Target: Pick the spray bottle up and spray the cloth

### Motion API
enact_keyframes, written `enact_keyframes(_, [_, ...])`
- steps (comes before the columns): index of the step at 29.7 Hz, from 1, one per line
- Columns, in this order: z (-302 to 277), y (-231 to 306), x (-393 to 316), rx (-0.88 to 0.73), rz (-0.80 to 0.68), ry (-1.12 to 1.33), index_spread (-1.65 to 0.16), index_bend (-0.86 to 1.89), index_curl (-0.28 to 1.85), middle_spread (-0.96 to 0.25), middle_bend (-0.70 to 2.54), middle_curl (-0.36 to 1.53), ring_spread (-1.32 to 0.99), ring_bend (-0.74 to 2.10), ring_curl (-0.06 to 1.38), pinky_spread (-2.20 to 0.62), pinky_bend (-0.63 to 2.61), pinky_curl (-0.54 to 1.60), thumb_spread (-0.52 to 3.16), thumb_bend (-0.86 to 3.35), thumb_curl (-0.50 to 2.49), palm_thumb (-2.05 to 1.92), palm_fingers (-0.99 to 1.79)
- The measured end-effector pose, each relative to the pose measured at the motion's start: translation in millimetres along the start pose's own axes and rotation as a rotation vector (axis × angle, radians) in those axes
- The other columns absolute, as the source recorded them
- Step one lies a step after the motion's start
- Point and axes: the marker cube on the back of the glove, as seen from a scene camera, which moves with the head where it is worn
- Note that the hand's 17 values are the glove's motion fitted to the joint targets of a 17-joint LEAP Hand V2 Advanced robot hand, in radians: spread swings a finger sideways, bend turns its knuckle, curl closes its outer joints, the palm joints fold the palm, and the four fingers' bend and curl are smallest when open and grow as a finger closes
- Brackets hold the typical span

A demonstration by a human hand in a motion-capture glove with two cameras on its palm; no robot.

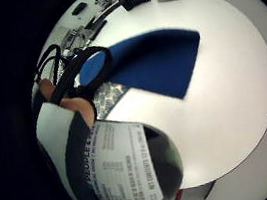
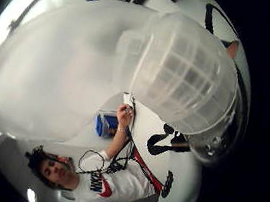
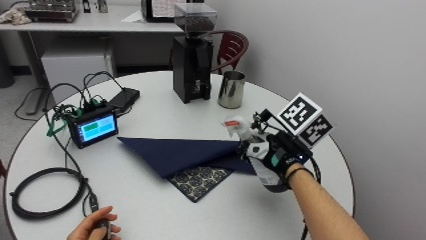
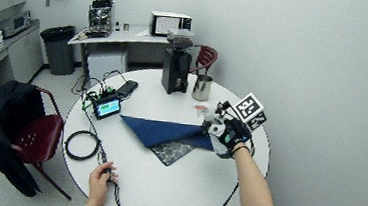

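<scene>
Gloved right hand (image 3: 279, 157) is wrapped round the spray bottle (image 3: 256, 155), fingers curled on its body, holding it off the round white table (image 3: 166, 210) at the table's right side. Bottle's long axis runs tilted — base lower and toward the person, head up and away. Orange-tipped nozzle (image 3: 233, 123) points left, toward the blue cloth (image 3: 183, 152), and sits above the cloth's right end.

Cloth lies flat near mid-table, folded to a long triangle w/ its narrow tip pointing left toward the small screen (image 3: 96, 127). One corner is turned out toward the person, showing a patterned underside (image 3: 200, 179).

Little-finger palm view: bottle's printed label (image 1: 121, 167) fills the near part, blue cloth (image 1: 158, 63) beyond it on the white tabletop. Thumb-side palm view: translucent bottle head (image 2: 184, 72) looms close.

Bare left hand (image 3: 96, 227) rests on the near edge of the table, well apart from the right, fingers round a small dark object — can't tell what.

Rest: black coffee grinder (image 3: 193, 55) and steel cup (image 3: 231, 89) at the far side, the cup just beside the grinder; black cable coil (image 3: 43, 192) at left.
</scene>
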Motion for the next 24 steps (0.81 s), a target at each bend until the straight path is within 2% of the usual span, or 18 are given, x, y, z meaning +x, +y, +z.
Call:
enact_keyframes(3, [0.8,0.7,6.7,-0.003,0.024,0.011,-0.23,0.14,0.36,-0.12,0.45,0.48,-0.14,0.59,0.43,-0.08,0.34,0.39,0.85,-0.03,0.58,0.90,1.23])
enact_keyframes(10, [-41.2,-4.0,-39.6,0.036,-0.035,0.092,-0.23,0.14,0.36,-0.12,0.46,0.48,-0.14,0.60,0.43,-0.09,0.35,0.39,0.83,-0.03,0.59,0.91,1.24])
enact_keyframes(18, [-1.2,-4.8,-8.8,-0.046,0.024,0.134,-0.22,0.14,0.36,-0.12,0.47,0.48,-0.14,0.61,0.43,-0.10,0.36,0.39,0.81,-0.03,0.60,0.90,1.25])
enact_keyframes(24, [-55.0,-9.5,-54.2,0.053,-0.041,0.149,-0.22,0.14,0.36,-0.11,0.48,0.48,-0.13,0.61,0.43,-0.10,0.37,0.39,0.81,-0.03,0.61,0.90,1.24])
